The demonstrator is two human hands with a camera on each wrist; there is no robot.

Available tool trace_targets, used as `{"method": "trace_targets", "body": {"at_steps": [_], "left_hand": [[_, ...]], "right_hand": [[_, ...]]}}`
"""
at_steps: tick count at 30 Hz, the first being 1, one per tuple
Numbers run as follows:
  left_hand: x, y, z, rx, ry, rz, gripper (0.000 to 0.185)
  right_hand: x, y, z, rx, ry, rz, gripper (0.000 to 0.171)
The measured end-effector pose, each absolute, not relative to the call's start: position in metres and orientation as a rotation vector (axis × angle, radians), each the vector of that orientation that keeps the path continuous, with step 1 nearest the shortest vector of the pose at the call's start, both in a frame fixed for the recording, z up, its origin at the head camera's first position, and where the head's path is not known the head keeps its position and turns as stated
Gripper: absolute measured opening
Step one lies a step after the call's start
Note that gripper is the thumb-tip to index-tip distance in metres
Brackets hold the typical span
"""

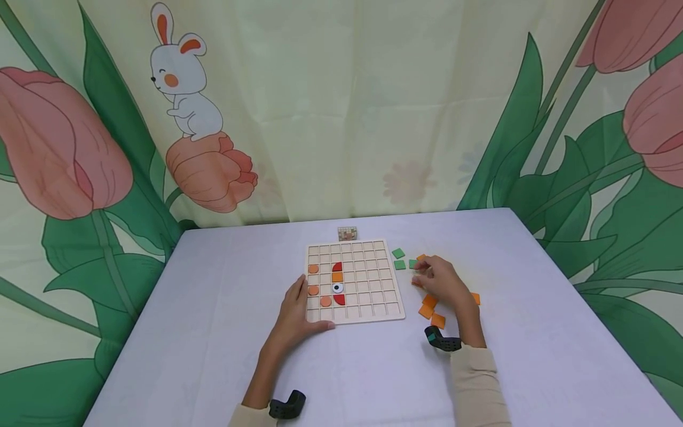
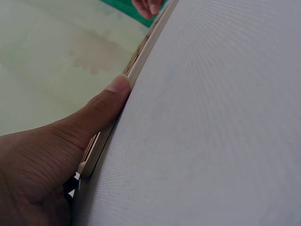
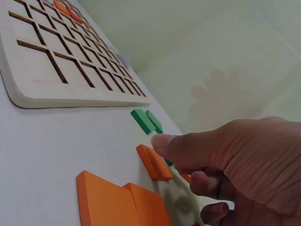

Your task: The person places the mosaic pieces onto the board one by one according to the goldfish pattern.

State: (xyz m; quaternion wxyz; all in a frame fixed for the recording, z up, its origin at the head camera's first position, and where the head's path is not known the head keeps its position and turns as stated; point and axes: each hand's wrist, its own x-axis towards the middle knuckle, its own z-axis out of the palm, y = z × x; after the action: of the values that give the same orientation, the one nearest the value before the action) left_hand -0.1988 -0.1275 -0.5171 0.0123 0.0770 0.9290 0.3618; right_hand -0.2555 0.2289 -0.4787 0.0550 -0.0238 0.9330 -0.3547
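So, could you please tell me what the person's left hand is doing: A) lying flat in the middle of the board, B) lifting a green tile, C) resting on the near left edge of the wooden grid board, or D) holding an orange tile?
C: the left hand rests on the near left edge of the wooden grid board, with the thumb against its rim.
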Motion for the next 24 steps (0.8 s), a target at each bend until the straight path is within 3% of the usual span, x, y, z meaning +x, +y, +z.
{"method": "trace_targets", "body": {"at_steps": [24], "left_hand": [[-0.1989,-0.127,-0.5179,0.241,2.889,1.135,0.129]], "right_hand": [[-0.2581,0.2353,-0.4839,-0.117,2.797,-1.014,0.025]]}}
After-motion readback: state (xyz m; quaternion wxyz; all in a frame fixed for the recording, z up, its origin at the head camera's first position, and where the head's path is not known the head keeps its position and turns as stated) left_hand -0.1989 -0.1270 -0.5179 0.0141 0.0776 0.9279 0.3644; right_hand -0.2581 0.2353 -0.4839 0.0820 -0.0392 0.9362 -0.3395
